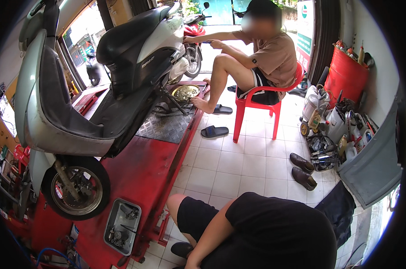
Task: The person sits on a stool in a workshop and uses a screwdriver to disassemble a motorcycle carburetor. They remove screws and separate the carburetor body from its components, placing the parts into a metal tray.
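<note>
Neither of my hands shows. A bare arm (212, 237) in a black sleeve, seemingly my own right arm, runs down to the lower edge, where its hand is cut off. Left of it, a metal tray (114, 242) holding dark metal parts rests on the red lift platform (142, 172). A grey-and-black scooter (135, 56) stands on that platform, its front wheel (79, 190) near the tray. Beyond, another person (274, 58) sits on a red plastic chair (256, 99), both arms reaching toward the scooter's rear. Something blue, too small to name, is at that person's hands.
A round basin of small parts (186, 93) sits beneath the scooter's rear. Slippers (215, 131) and brown shoes (304, 178) lie on the tiles. Along the right wall are a red drum (345, 74), bottles and tools. Blue hose (54, 254) lies at lower left.
</note>
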Tool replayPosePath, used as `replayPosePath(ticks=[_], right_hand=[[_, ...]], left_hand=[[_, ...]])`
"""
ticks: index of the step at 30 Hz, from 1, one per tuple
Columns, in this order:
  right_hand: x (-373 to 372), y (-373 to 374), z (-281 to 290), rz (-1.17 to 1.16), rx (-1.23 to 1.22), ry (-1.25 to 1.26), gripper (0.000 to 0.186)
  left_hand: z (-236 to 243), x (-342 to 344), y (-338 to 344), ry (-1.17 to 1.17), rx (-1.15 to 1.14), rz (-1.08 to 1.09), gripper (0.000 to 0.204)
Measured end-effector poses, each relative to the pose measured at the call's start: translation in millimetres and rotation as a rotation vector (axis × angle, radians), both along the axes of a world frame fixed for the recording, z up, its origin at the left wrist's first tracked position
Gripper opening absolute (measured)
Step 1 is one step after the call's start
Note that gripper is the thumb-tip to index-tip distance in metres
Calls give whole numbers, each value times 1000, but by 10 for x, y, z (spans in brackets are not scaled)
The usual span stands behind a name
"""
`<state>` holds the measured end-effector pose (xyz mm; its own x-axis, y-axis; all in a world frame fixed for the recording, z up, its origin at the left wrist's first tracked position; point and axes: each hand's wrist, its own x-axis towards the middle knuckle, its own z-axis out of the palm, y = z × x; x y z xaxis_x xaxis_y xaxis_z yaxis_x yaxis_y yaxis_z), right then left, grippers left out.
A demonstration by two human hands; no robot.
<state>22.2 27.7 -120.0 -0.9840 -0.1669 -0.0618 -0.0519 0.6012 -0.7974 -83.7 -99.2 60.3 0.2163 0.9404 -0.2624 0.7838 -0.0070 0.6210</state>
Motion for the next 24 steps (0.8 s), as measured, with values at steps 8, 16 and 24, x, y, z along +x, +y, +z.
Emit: replayPosePath(ticks=[8,16,24], right_hand=[[493,-48,833,-379,96,-122,31],[1356,305,1418,-867,278,-282,28],[2504,-72,991,-1240,150,-545,36]], left_hand=[[-259,-22,59,-31,41,-13,24],[-1227,-179,86,-97,342,-63,24],[-871,-355,181,-162,311,147,28]])
